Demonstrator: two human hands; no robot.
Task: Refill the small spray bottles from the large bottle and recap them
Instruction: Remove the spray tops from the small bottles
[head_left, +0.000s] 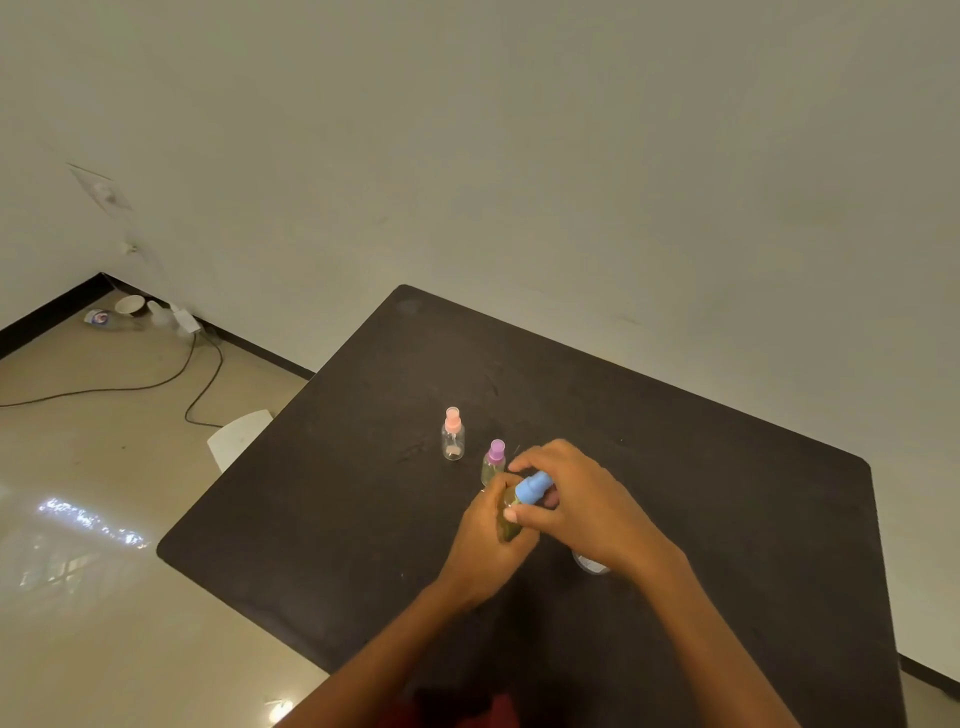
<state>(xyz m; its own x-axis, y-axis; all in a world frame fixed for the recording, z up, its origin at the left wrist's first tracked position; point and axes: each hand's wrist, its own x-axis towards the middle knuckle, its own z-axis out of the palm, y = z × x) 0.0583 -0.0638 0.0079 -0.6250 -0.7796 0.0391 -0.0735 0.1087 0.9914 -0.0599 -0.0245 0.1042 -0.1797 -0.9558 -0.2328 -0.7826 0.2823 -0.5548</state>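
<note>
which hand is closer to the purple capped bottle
Right. The right hand has fingertips just beside the purple capped bottle; the left hand is below it.

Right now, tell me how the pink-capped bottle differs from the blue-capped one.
The pink-capped bottle stands upright on the table, untouched; the blue-capped bottle is tilted, gripped by the left hand, with the right hand on its cap. The pink-capped looks nearly empty; the blue-capped holds yellowish liquid. Both are small spray bottles.

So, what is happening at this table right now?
A person holds a small clear bottle of yellowish liquid in the left hand, while the right hand grips its blue spray cap. A purple-capped bottle and a pink-capped bottle stand upright on the black table behind.
</note>
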